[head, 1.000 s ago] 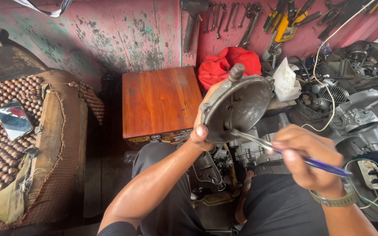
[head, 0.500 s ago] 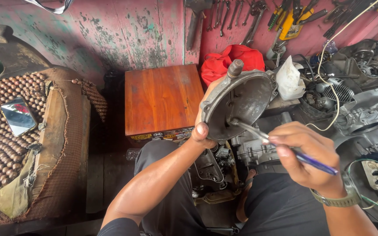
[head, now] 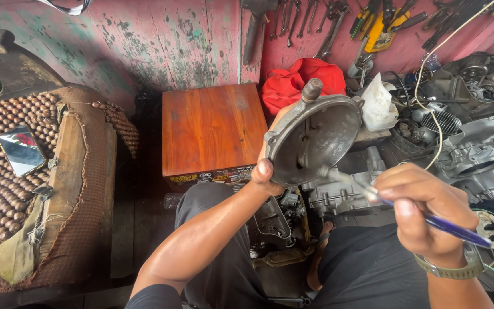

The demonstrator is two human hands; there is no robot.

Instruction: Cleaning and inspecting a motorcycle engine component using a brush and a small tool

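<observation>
My left hand [head: 268, 169] grips the lower rim of a round, greasy grey metal engine cover [head: 314, 138], held upright in front of me with its hollow side facing me. My right hand [head: 421, 209], with a watch on the wrist, holds a slim tool with a blue handle [head: 407, 212] like a pen. The tool's pale tip reaches into the hollow of the cover near its lower edge. Below the cover lies a grey engine casing [head: 338, 194] between my knees.
A small square wooden stool [head: 212, 129] stands ahead. A beaded seat [head: 7, 171] with a phone [head: 21, 150] on it is at the left. Engine parts [head: 470, 154], a red bag [head: 293, 83], a white bag [head: 377, 103] and hanging wall tools [head: 327, 23] crowd the right and back.
The cover and both hands keep nearly the same pose. The tool's tip has shifted slightly inside the cover, and the view has drifted a little.
</observation>
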